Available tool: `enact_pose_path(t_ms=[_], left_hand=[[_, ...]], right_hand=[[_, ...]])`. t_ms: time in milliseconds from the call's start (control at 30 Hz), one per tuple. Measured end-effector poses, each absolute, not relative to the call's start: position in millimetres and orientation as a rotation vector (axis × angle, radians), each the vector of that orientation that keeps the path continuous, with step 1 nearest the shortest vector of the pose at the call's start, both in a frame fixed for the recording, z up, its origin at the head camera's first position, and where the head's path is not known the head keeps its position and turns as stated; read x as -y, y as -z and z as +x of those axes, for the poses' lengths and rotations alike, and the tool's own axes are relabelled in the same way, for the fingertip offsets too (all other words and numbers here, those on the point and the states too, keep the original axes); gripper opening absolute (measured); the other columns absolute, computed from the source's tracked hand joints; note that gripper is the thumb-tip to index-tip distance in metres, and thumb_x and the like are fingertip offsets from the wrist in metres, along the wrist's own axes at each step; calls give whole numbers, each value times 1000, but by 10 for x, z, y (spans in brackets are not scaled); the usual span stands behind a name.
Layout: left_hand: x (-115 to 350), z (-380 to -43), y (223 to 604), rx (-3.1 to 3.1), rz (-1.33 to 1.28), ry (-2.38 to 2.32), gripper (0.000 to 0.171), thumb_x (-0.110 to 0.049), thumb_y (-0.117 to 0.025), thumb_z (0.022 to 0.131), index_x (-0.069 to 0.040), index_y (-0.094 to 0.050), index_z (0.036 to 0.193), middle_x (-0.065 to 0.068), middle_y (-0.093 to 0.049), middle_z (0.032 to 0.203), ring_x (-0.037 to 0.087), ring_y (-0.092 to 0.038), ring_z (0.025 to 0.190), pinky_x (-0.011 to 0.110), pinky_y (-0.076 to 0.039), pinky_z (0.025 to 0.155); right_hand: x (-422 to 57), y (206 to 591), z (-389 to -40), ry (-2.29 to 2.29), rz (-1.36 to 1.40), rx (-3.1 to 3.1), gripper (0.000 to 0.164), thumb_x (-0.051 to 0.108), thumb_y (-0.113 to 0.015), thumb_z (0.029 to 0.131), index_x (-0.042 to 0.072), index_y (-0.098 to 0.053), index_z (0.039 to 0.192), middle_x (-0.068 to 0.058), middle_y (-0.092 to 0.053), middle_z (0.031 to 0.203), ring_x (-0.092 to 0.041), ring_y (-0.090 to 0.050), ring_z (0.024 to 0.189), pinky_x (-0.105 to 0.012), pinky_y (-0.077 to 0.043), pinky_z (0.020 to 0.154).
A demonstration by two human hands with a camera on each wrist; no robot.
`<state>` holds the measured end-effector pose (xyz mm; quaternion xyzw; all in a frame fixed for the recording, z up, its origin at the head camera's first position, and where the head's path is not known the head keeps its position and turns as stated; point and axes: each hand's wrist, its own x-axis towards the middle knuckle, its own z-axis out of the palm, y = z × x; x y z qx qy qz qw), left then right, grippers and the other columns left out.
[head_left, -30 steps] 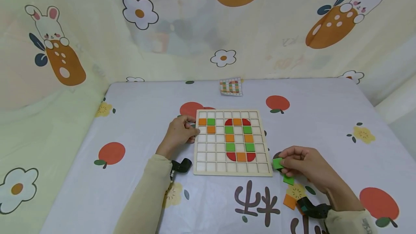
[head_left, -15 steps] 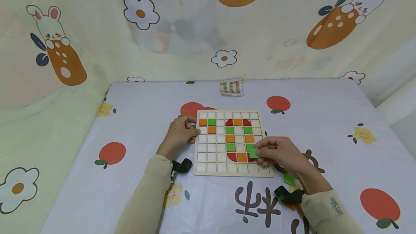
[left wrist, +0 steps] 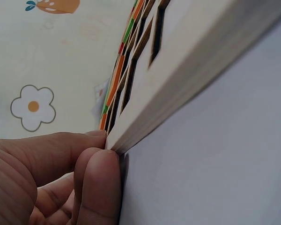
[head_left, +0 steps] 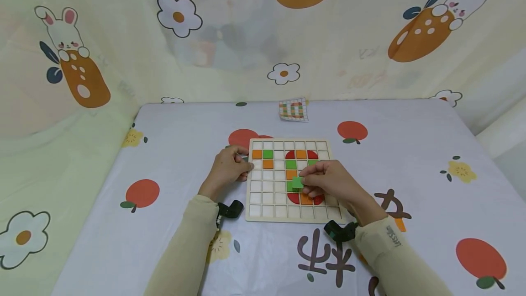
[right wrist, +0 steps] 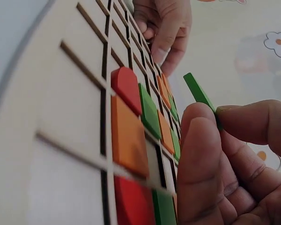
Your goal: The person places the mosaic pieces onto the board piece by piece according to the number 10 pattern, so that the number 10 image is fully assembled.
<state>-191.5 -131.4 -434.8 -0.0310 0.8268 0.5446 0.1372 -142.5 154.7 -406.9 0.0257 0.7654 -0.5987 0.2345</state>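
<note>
A green square tile [head_left: 297,183] is pinched between thumb and fingertips of my right hand [head_left: 330,181], held above the wooden grid board [head_left: 260,199]. In the right wrist view the green tile [right wrist: 200,91] is tilted, raised off the board's surface. My left hand [head_left: 226,169] holds the board's left edge, its thumb and index fingertip at the frame in the left wrist view. On the board, orange, green and red tiles form a ring, partly covered by my right hand. Two orange tiles and a green tile [head_left: 268,154] fill cells at the upper left.
A small printed pattern card [head_left: 293,110] lies behind the board near the table's back edge. An orange tile [head_left: 400,224] shows beside my right sleeve, which hides other loose tiles. A fruit-patterned cloth [head_left: 185,140] covers the table, with a printed curtain [head_left: 230,44] behind it.
My right hand has carried the green tile leftward from the table beside the board to over the ring of tiles. My left hand has stayed at the board's edge.
</note>
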Motion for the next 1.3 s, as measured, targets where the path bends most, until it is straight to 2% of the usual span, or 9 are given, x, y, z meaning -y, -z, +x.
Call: enact_pose_path(t_ms=[367, 767, 1100, 1300], left_hand=[[1298, -1922, 4328, -2388, -101, -1573, 39, -6, -80, 92, -3, -63, 126, 9, -61, 85, 13, -63, 56, 24, -59, 56], [1305, -1896, 4313, -2397, -78, -1569, 37, -4, -79, 92, -1, -63, 126, 9, -61, 85, 12, -62, 56, 22, -57, 54], [1307, -1900, 4326, -2400, -90, -1558, 38, -6, -79, 92, -2, -63, 127, 9, -62, 85, 13, -63, 57, 22, -58, 56], [1317, -1894, 4314, -2399, -85, -1566, 38, -6, -79, 92, -2, -63, 126, 8, -61, 84, 13, -62, 56, 22, -58, 55]], right_hand=[[-1298, 4041, -1632, 1634, 92, -2089, 24, 14, -71, 99, -5, -71, 113, -12, -74, 83, -19, -71, 71, -28, -63, 68], [-1099, 4079, -1819, 1589, 61, -2093, 18, 8, -72, 97, -4, -73, 110, -13, -74, 86, -15, -71, 68, -26, -63, 67], [-933, 4028, -1901, 1522, 89, -2090, 14, 8, -72, 97, -2, -74, 106, -12, -73, 79, -14, -68, 61, -24, -61, 63], [-893, 4036, -1899, 1489, 75, -2105, 13, 9, -72, 97, -1, -74, 106, -11, -73, 79, -16, -69, 63, -25, -62, 63]])
